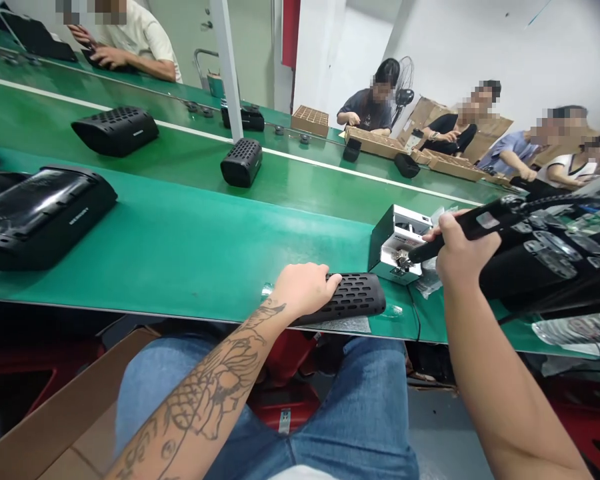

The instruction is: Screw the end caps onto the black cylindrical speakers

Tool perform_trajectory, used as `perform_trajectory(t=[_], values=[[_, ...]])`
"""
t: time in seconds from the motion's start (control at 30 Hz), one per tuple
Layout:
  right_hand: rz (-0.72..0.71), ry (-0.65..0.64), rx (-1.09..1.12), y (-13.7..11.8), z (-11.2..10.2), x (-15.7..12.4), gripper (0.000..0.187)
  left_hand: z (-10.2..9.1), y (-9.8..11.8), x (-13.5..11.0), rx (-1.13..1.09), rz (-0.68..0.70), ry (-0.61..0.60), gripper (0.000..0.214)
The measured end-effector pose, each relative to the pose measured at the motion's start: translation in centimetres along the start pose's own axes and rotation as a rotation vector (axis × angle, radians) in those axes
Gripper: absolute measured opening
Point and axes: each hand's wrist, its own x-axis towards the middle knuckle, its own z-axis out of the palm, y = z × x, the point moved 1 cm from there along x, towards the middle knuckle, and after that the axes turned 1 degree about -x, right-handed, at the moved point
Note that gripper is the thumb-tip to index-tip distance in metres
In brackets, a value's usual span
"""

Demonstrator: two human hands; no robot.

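Left hand [305, 288] lies palm-down, fingers extended; right hand [463, 253] clenched in a fist, wrist raised.

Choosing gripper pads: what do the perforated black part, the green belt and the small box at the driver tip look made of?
Perforated black part: matte, even moulded-looking holes, probably plastic; painted metal possible. Green belt: smooth, faint sheen, probably PVC or rubber. Small box: pale top, dark side, bare shiny metal at the tip of the driver in the right hand.

Grille [353, 297] on belt [180, 247] near edge; feeder box [397, 243] just right behind; housing [40, 213] far left.
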Motion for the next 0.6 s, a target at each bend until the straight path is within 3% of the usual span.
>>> perform_trajectory(t=[0.13, 0.27, 0.43, 0.6], values=[[0.044, 0.016, 0.008, 2.7, -0.7, 0.1, 0.031, 0.1, -0.3, 0.0, -0.031, 0.002, 0.017, 0.061], [0.08, 0.001, 0.005, 1.7, -1.1, -0.6, 0.028, 0.0, -0.6, 0.0, -0.086, 0.054, 0.065, 0.055], [0.087, -0.062, 0.072, -4.3, -0.4, -2.7, 0.02, -0.1, -1.4, 0.1, -0.242, 0.114, 0.103, 0.04], [0.121, -0.427, 0.431, -10.8, 3.0, -7.7, 0.017, -0.2, -2.1, 0.0, -0.42, 0.054, 0.09, 0.03]])
